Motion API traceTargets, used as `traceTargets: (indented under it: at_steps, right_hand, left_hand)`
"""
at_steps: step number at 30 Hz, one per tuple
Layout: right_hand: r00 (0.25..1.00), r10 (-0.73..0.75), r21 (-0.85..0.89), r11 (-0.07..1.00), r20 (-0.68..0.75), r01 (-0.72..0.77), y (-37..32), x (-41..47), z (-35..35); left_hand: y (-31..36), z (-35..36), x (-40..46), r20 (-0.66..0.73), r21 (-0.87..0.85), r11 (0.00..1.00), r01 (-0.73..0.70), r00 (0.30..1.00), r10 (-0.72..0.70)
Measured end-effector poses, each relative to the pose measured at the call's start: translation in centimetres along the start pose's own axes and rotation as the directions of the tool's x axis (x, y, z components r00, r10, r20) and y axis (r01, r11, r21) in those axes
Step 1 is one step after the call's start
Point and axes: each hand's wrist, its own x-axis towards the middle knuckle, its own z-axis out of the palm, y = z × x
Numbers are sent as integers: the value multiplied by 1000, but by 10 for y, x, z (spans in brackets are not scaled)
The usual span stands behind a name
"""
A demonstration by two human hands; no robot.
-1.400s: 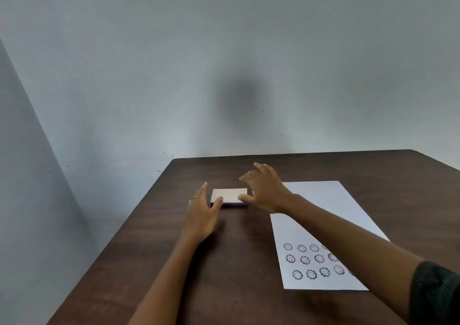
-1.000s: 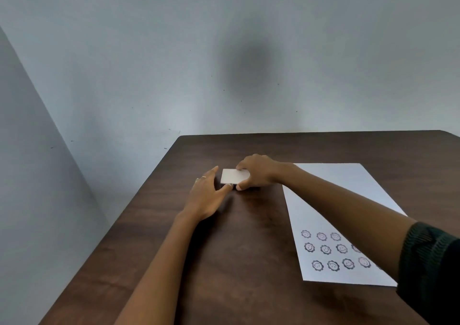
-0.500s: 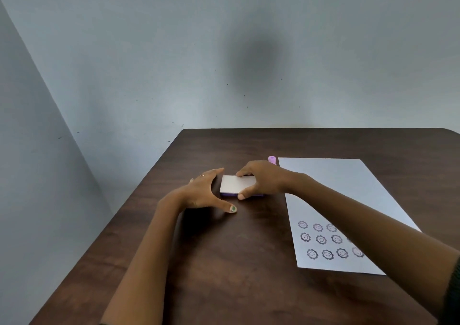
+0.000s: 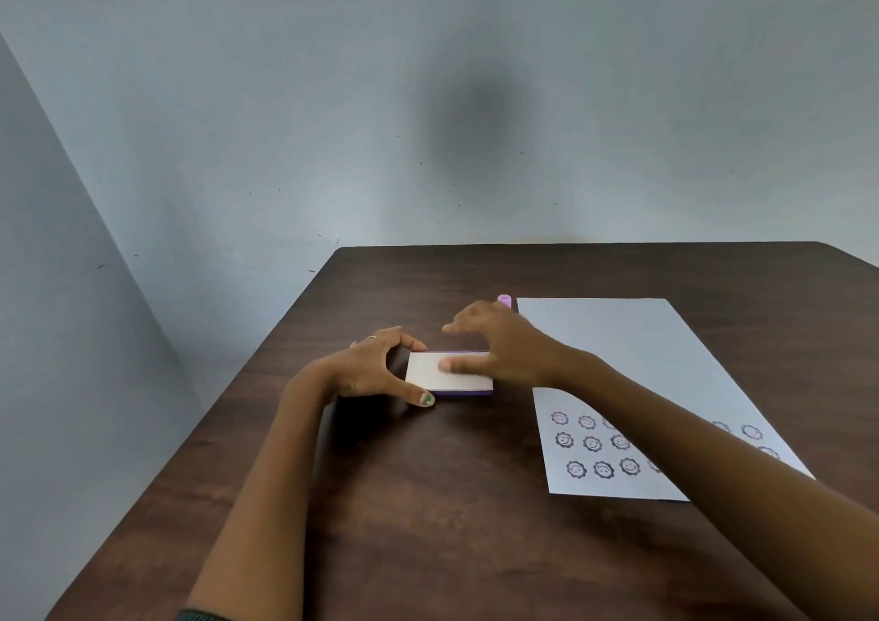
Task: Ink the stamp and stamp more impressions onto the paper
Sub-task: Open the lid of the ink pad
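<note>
A flat ink pad [image 4: 429, 375] with a white lid and purple base lies on the dark wooden table [image 4: 428, 501]. My left hand [image 4: 366, 373] clamps its left end between thumb and fingers. My right hand [image 4: 504, 344] hovers over its right half, with the thumb lying on the lid and the fingers raised and spread. A small purple stamp [image 4: 504, 299] stands just behind my right hand, partly hidden by it. The white paper [image 4: 618, 335] lies to the right, with rows of round smiley impressions [image 4: 592, 443] near its front edge.
A grey wall runs along the table's far edge and another stands off to the left. The table's left edge slants close to my left forearm. My right forearm crosses the front part of the paper and hides some impressions.
My right hand has let go of the pad's right end and lifted its fingers, leaving only the thumb on the lid. My left hand has tightened around the pad's left end.
</note>
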Motion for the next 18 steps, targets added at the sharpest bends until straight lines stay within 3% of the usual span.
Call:
traceTargets:
  at_steps: [3, 5, 9, 14, 18]
  right_hand:
    - [956, 54, -14, 998, -288, -60, 12, 8, -9]
    - [905, 124, -27, 989, -407, -148, 24, 14, -13]
    - [918, 215, -23, 972, -332, -235, 47, 21, -11]
    - [921, 249, 154, 965, -299, -211, 51, 20, -4]
    - [918, 241, 177, 965, -314, -193, 47, 15, -3]
  left_hand:
    - [-1, -2, -2, 12, -52, 999, -6, 1000, 7]
    - [-2, -3, -2, 6, -68, 998, -5, 1000, 6]
    - [-6, -6, -1, -16, -58, 998, -3, 1000, 2]
    - [-7, -6, 0, -19, -67, 998, -21, 1000, 19]
    - [-8, -5, 0, -29, -75, 997, -27, 999, 25]
